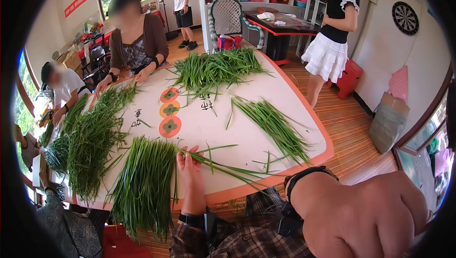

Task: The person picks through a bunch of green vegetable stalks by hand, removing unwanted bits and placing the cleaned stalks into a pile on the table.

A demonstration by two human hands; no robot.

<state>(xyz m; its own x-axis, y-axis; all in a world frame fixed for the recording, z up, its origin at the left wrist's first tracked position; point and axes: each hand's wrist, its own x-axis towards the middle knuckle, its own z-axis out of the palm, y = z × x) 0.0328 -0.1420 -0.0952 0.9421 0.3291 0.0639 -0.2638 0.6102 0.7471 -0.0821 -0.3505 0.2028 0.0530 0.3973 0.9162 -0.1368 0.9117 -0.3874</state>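
My left hand [190,168] is at the front edge of the table, its fingers pinched on the ends of a few long garlic chives [223,167] that trail to the right. My right hand [363,213] is very close to the camera at the lower right. Its back faces me and its fingers curl away, so whatever they hold, if anything, is hidden. Beside my left hand a thick, combed bundle of chives [145,182] hangs over the table edge. A smaller aligned bunch [273,127] lies to the right, and a loose pile [218,68] is at the far side.
The pale table [204,120] has an orange rim and printed persimmons. More tangled chives [95,139] cover its left side, where one person [135,44] works and another [69,87] sits. A wicker chair [228,18] and a person in a white skirt [330,44] are beyond.
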